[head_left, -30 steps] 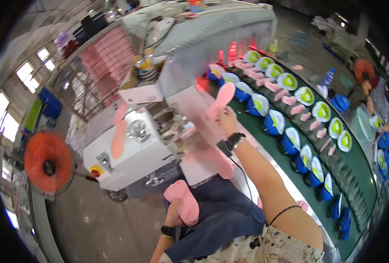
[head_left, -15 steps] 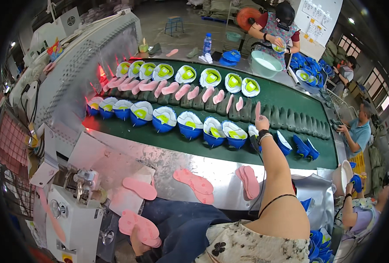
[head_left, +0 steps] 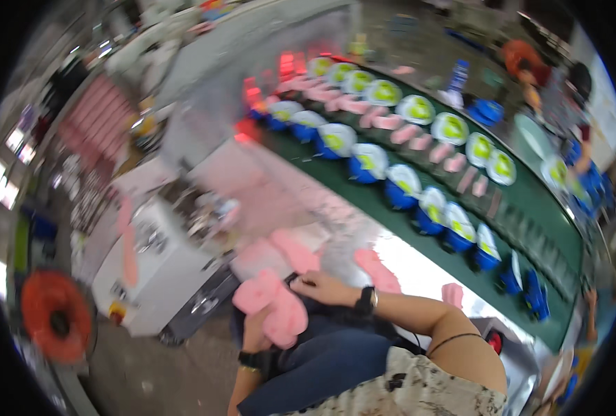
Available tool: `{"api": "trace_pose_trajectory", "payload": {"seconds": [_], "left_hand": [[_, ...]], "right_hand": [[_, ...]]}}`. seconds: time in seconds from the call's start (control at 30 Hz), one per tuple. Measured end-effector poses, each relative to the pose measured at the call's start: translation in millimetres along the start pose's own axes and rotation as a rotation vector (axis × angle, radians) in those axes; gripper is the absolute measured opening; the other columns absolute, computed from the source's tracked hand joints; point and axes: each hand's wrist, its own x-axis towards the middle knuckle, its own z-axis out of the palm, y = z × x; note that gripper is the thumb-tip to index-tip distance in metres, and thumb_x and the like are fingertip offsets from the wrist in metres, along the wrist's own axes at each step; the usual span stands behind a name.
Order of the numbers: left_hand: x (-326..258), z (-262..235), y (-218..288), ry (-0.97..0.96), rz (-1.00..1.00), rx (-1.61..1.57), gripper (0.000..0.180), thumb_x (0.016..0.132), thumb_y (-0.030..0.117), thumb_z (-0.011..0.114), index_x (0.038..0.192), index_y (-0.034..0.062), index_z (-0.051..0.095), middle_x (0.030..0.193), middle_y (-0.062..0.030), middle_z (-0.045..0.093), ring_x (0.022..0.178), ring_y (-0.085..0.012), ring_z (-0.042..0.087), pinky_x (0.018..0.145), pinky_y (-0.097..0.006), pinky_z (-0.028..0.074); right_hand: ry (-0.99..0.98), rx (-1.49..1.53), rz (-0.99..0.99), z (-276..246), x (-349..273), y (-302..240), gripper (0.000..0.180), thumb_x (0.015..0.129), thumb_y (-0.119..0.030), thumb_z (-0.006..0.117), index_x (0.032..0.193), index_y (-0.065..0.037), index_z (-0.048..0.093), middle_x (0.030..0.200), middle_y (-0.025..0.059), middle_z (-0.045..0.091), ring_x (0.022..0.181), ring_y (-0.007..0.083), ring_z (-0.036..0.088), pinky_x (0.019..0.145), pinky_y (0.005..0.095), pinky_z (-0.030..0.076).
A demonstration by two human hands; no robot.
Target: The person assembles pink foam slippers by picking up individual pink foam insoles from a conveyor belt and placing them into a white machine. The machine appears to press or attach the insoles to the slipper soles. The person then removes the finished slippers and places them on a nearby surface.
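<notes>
My left hand (head_left: 255,328) is closed on a small bunch of pink insoles (head_left: 285,320), held low at the left in front of my body. Close to the bunch is my right hand (head_left: 325,287), drawn back from the belt; motion blur hides whether its fingers grip anything. Another pink insole (head_left: 295,251) lies on the bench just beyond my hands. On the green conveyor belt (head_left: 308,166), pink insoles lie over a middle row of dark shoe lasts (head_left: 530,232). Blue shoe uppers (head_left: 401,186) with white and lime-yellow linings stand in rows on both sides.
More pink insoles (head_left: 377,270) rest on the metal bench. A white machine (head_left: 157,256) stands at the left, with an orange fan (head_left: 58,315) on the floor beyond. Red light glows at the belt's far-left end. Across the belt, a person (head_left: 565,104) works beside a pale basin (head_left: 532,139).
The view has swung left and blurred. My right hand has left an insole on the belt's middle row and come back beside the left hand. The left hand still holds its insoles.
</notes>
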Motion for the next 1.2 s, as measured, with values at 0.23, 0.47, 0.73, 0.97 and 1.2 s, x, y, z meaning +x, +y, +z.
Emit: {"api": "trace_pose_trajectory", "payload": {"seconds": [0.23,0.47,0.73,0.97,1.2], "left_hand": [[-34.3,-26.4,9.1,0.455,-1.041,-1.268,0.045,0.094,0.042,0.050,0.117,0.0032,0.053,0.094,-0.0105,0.062,0.086,-0.0275,0.063,0.079,-0.038,0.053],[-43.2,-28.0,24.0,0.368,-0.998,-1.294,0.056,0.095,0.052,0.038,0.123,0.0044,0.050,0.098,-0.0116,0.060,0.091,-0.0305,0.063,0.081,-0.042,0.053],[-41.7,-22.8,17.0,0.315,-1.017,-1.347,0.051,0.099,0.046,0.035,0.126,0.0043,0.047,0.098,-0.0131,0.061,0.092,-0.0313,0.063,0.082,-0.041,0.053],[-41.0,-29.3,34.0,0.402,-1.011,-1.342,0.049,0.099,0.045,0.033,0.119,0.0032,0.050,0.099,-0.0134,0.060,0.093,-0.0301,0.062,0.082,-0.040,0.052],[-41.7,-30.1,33.4,0.344,-0.979,-1.216,0.048,0.096,0.046,0.040,0.120,0.0051,0.050,0.106,-0.0125,0.060,0.097,-0.0314,0.061,0.084,-0.044,0.052]], "right_hand": [[0.224,0.088,-0.020,40.3,97.7,15.9,0.021,0.087,-0.020,0.062,0.094,-0.001,0.057,0.073,0.0080,0.061,0.066,0.0104,0.055,0.060,0.0310,0.047],[0.504,-0.047,-0.139,34.0,222.1,-16.9,0.045,0.082,-0.021,0.067,0.114,0.006,0.050,0.089,0.0199,0.065,0.074,0.0277,0.066,0.063,0.0334,0.052],[0.595,-0.665,-0.323,-5.5,192.7,-55.7,0.030,0.083,-0.022,0.061,0.107,-0.005,0.057,0.100,0.0183,0.059,0.087,0.0401,0.059,0.072,0.0480,0.049],[0.525,-0.290,-0.135,16.0,280.5,9.2,0.031,0.082,-0.031,0.064,0.082,-0.001,0.066,0.084,0.0207,0.066,0.079,0.0356,0.065,0.068,0.0420,0.049],[0.574,0.286,-0.044,-27.4,272.5,-17.2,0.027,0.086,-0.026,0.063,0.082,0.000,0.066,0.070,0.0093,0.065,0.060,0.0186,0.065,0.053,0.0301,0.048]]}}
